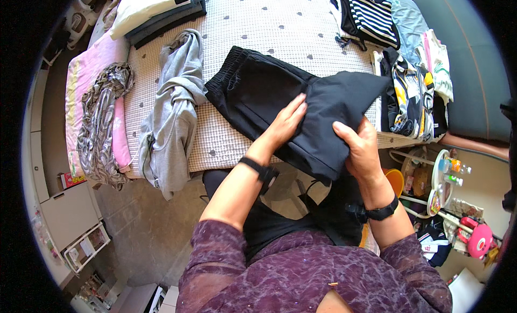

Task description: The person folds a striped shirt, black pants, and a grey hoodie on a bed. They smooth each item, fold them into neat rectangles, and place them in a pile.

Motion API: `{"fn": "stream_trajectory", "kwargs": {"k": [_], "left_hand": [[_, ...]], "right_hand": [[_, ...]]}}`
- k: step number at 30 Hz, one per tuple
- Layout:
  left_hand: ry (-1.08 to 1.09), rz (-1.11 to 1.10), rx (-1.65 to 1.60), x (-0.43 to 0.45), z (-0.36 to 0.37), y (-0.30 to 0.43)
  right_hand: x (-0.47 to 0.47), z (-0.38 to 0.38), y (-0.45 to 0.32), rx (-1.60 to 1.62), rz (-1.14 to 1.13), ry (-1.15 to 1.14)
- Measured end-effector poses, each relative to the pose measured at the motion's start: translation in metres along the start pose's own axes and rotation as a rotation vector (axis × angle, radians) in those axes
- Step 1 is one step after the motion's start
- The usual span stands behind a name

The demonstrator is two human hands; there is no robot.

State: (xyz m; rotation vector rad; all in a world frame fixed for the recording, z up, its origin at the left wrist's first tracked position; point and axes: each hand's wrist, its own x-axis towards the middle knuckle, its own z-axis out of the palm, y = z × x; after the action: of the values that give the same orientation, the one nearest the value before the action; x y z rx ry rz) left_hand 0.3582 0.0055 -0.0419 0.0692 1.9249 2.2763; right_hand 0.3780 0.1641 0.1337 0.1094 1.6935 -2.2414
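Observation:
Black trousers (pixel 262 90) with an elastic waistband lie across the front of the bed, the waistband at the upper left and the leg part doubled over on the right. My left hand (pixel 287 121) rests flat on the cloth near the fold, its fingers stretched and holding nothing. The folded leg part is in my right hand (pixel 361 145), thumb on top and the other fingers hidden beneath the cloth. Left of the trousers lies a crumpled grey sweat garment (pixel 177 90), its lower end hanging over the bed's edge.
A grey patterned garment (pixel 101 123) lies on pink bedding (pixel 91 62) at the left. Folded clothes (pixel 157 10) are stacked at the back left. A striped garment (pixel 373 18) and patterned clothing (pixel 412 95) lie at the right. A white trolley (pixel 438 179) with bottles stands beside the bed.

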Motion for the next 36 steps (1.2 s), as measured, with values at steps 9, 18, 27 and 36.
{"fn": "stream_trajectory", "kwargs": {"k": [9, 18, 27, 36], "left_hand": [[0.316, -0.304, -0.606, -0.117, -0.017, 0.012], [0.727, -0.277, -0.239, -0.117, -0.012, 0.013], [1.055, -0.264, 0.521, -0.098, 0.013, 0.006], [1.125, -0.254, 0.694, -0.086, -0.054, 0.026]], "right_hand": [[0.077, 0.097, 0.045, -0.211, 0.127, -0.097], [0.11, 0.115, 0.102, -0.516, -0.164, -0.245], [0.146, 0.082, 0.131, -1.548, -0.855, -0.418], [0.188, 0.095, 0.159, -1.612, -0.428, -0.1]]}}
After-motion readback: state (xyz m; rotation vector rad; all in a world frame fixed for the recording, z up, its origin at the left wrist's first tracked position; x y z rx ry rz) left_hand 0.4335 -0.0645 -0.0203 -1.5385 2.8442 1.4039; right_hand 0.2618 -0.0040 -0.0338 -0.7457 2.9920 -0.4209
